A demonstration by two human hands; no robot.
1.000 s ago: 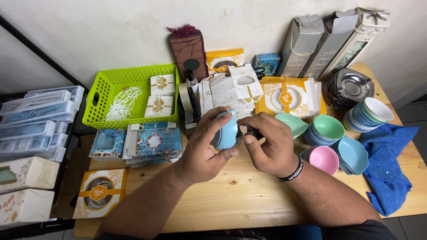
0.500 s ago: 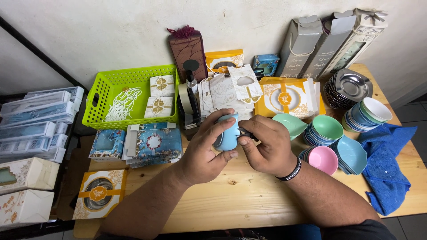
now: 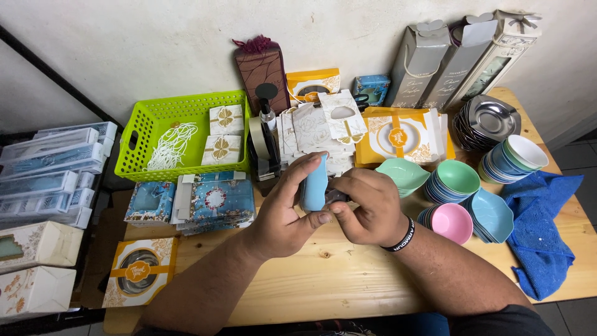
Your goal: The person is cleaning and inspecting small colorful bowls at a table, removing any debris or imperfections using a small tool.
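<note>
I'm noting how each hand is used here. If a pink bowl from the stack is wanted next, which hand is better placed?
Probably the right hand: the pink bowl lies just beside its wrist, while the left hand grips the light blue piece and would have to cross over.

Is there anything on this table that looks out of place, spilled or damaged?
Nothing is spilled or broken. Only the blue cloth lies crumpled and hangs over the right edge of the wooden table.
</note>
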